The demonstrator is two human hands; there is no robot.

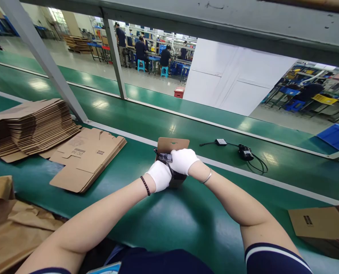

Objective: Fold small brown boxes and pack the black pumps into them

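Over the desk point(146, 224), our left hand point(159, 176) and right hand point(184, 160) meet at a black device point(166, 156) in the mouth of an open carton point(177, 182), fingers point(174, 156) curled, their exact hold hidden. We do best keeping the cable point(168, 165) clear of the flap point(178, 143).

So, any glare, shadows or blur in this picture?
All in the head view: bright glare patches on the green belt; a soft shadow on the green worktop, below the right hand; distant workers too indistinct for detail.
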